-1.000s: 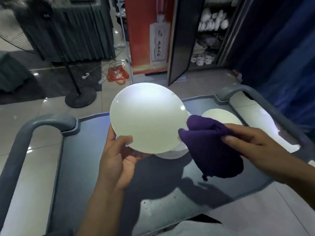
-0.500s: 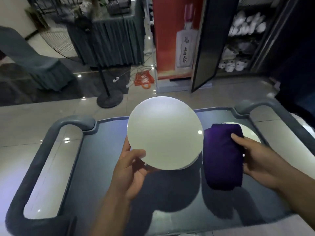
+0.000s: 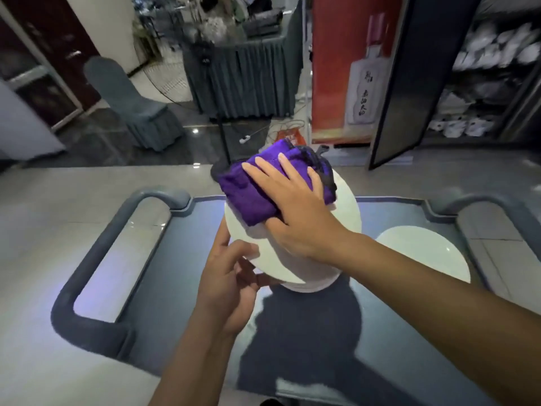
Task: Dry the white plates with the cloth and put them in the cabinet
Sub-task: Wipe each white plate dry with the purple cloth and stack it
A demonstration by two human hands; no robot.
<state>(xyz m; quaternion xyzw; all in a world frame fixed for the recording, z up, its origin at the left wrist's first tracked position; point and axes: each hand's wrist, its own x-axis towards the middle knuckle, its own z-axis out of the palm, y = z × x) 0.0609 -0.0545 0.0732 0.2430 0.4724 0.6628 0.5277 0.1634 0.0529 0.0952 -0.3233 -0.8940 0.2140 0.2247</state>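
My left hand [image 3: 231,284] grips the near-left rim of a white plate [image 3: 347,212], held tilted above the grey cart [image 3: 175,276]. My right hand [image 3: 295,206] lies flat on a folded purple cloth [image 3: 248,189] and presses it against the plate's upper face. Under the held plate sits a short stack of white plates [image 3: 310,284], mostly hidden. Another white plate [image 3: 424,256] lies flat on the cart to the right. The open cabinet [image 3: 483,83] with white dishes on its shelves stands at the far right.
The cart has raised grey handles at left [image 3: 96,253] and right [image 3: 491,203]. The cabinet's dark door [image 3: 407,83] stands ajar beside a red poster [image 3: 351,68]. A covered chair [image 3: 131,104], a skirted table [image 3: 243,80] and a fan stand [image 3: 222,139] are on the floor beyond.
My right hand has carried the purple cloth from beside the plate onto its face. The view has tilted up, showing more of the room.
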